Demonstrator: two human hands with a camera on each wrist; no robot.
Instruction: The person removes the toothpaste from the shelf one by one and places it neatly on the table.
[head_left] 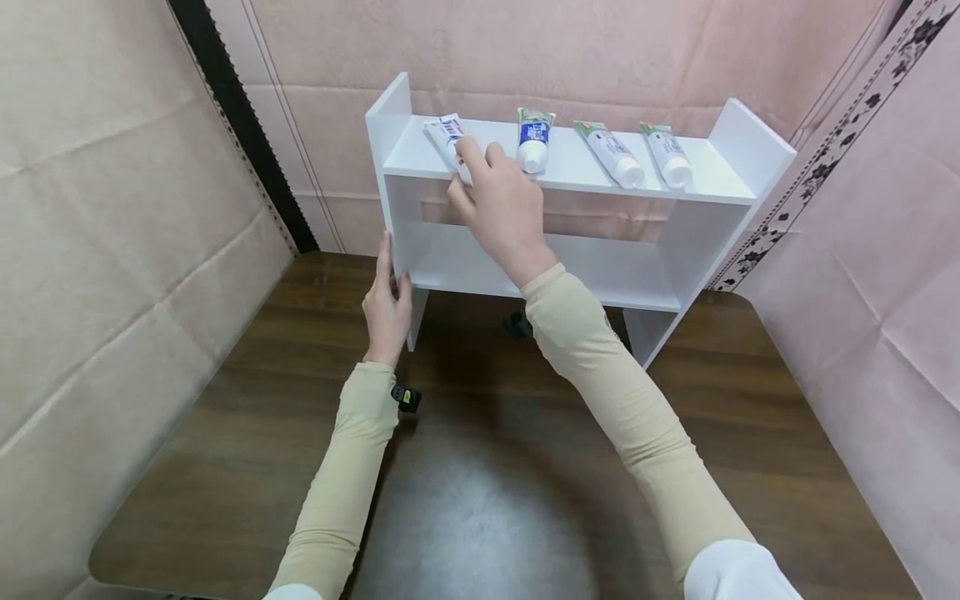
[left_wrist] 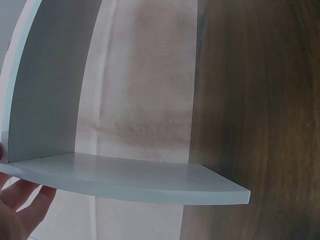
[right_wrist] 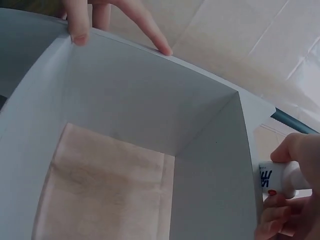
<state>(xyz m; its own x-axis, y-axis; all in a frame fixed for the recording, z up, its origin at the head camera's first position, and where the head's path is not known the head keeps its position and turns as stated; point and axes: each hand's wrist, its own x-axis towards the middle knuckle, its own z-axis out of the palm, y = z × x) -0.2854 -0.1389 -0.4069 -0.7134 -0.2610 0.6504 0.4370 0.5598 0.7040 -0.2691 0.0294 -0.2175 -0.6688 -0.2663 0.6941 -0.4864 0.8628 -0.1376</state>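
A white two-tier shelf [head_left: 615,271] stands on the table. My left hand [head_left: 386,321] grips the edge of its left side panel [right_wrist: 135,70], thumb on the inner face and fingers along the outside. At the left end of the top board, my right hand [head_left: 504,208] pinches a white squeeze tube [head_left: 444,133] with blue and red print near its white cap end [right_wrist: 287,179]. To its right lie a green-and-blue tube [head_left: 535,137] and two pale tubes with green ends, one nearer the middle [head_left: 609,154], one further right [head_left: 667,156]; their white caps face the front.
The brown wooden table [head_left: 247,467] extends in front of and beside the shelf. Pinkish cloth walls [head_left: 570,50] close off the back and sides. A small black device [head_left: 407,397] sits at my left wrist, another [head_left: 517,325] below my right wrist.
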